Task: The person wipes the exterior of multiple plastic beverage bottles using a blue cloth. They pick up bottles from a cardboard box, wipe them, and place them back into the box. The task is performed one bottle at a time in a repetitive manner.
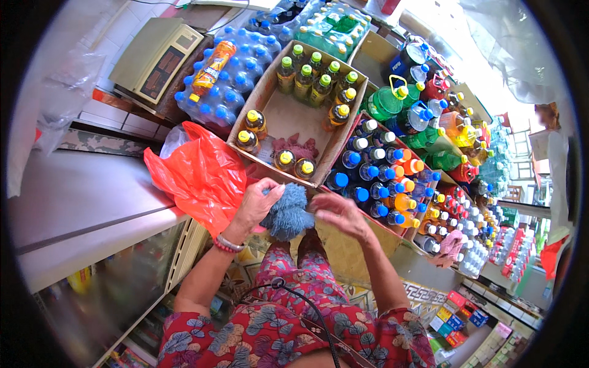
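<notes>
My left hand (259,202) pinches a fluffy blue cloth (287,214) between thumb and fingers, and the cloth hangs down in front of me. Just right of the cloth is my right hand (338,214), slightly blurred, its fingers apart and holding nothing. Beyond both hands stands an open cardboard box (294,115). Green-capped bottles (303,83) fill its far end, and yellow-capped bottles (285,158) stand along its sides and near end. A pinkish-red cloth (297,147) lies inside. A red plastic bag (202,175) is beside my left hand.
Packs of blue-capped bottles (230,83) and a scale (152,60) stand at the upper left. Boxes of soft drink bottles (379,184) line the right side. A glass-fronted cabinet (110,271) is at the lower left. Small coloured boxes (453,319) lie at the lower right.
</notes>
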### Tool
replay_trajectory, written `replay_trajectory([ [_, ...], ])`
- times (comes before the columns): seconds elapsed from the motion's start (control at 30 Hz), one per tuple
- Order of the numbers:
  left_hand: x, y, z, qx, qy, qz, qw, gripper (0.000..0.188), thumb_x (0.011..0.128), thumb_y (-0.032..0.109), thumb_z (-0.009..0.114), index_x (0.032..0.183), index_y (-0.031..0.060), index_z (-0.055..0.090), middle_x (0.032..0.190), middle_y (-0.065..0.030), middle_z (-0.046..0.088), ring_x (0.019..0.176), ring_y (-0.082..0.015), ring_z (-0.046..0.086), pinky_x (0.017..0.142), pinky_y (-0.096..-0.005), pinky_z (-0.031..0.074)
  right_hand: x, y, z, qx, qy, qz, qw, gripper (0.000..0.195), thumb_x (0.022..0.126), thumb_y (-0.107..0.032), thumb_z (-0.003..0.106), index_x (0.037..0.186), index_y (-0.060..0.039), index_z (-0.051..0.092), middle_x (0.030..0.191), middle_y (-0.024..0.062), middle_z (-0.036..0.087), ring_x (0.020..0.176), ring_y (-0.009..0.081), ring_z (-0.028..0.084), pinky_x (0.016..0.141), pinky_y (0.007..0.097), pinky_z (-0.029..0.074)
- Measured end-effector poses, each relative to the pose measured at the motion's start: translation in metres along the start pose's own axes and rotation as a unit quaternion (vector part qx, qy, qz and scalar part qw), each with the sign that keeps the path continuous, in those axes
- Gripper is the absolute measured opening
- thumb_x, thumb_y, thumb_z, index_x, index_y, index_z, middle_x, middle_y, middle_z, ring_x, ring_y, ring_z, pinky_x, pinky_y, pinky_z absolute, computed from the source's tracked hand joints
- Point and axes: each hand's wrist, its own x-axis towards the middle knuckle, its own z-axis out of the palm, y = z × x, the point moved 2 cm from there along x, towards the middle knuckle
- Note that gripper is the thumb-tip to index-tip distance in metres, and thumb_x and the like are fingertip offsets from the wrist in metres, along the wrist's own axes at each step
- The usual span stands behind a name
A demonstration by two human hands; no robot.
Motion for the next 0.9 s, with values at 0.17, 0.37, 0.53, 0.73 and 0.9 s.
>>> replay_trajectory([
  [0.17,-0.049,-0.037,-0.016,0.055,0.055,-0.063,0.995,0.021,0.089,0.021,0.063,0.087,0.0,0.061,0.075,0.0025,0.055,0.072,-0.0039,0.047,0.063,-0.0217,0.041,0.088,0.016,-0.05,-0.235,0.165,-0.046,0.957,0.02,0.084,-0.012,0.061,0.1,-0.0003,0.062,0.081,0.0125,0.067,0.072,0.0208,0.065,0.067,0.0313,0.051],
  [0.37,-0.098,-0.089,-0.028,0.132,0.103,-0.109,0.98,0.024,0.088,0.023,0.064,0.086,-0.0011,0.061,0.072,-0.002,0.059,0.07,-0.0074,0.051,0.065,-0.0268,0.044,0.215,0.097,-0.058,-0.535,0.016,-0.021,0.844,0.023,0.076,-0.009,0.055,0.097,-0.0047,0.063,0.095,0.0219,0.064,0.091,0.038,0.063,0.076,0.0452,0.052],
  [0.53,-0.119,-0.121,-0.026,0.136,0.14,-0.18,0.964,0.024,0.086,0.024,0.065,0.086,0.0,0.062,0.067,-0.0059,0.059,0.066,-0.0095,0.052,0.062,-0.029,0.045,0.267,0.14,-0.059,-0.623,-0.157,0.052,0.765,0.076,0.07,-0.019,0.071,0.139,-0.0179,0.04,0.105,0.0184,0.063,0.099,0.036,0.061,0.08,0.0433,0.051],
  [0.73,-0.119,-0.141,-0.018,0.143,0.154,-0.194,0.958,0.025,0.086,0.025,0.065,0.086,0.0001,0.061,0.067,-0.0069,0.059,0.064,-0.0121,0.054,0.061,-0.0301,0.046,0.274,0.187,-0.07,-0.584,-0.153,0.074,0.794,0.045,0.07,-0.017,0.065,0.114,-0.0096,0.058,0.09,0.021,0.065,0.089,0.0397,0.061,0.076,0.047,0.05],
  [0.9,-0.113,-0.137,-0.018,0.163,0.145,-0.166,0.962,0.025,0.086,0.026,0.065,0.086,0.0005,0.062,0.07,-0.0118,0.062,0.065,-0.015,0.056,0.062,-0.0325,0.046,0.248,0.09,-0.072,-0.547,-0.079,-0.028,0.833,0.032,0.069,-0.024,0.066,0.092,-0.0026,0.064,0.084,0.0193,0.065,0.081,0.0387,0.062,0.07,0.0458,0.05],
])
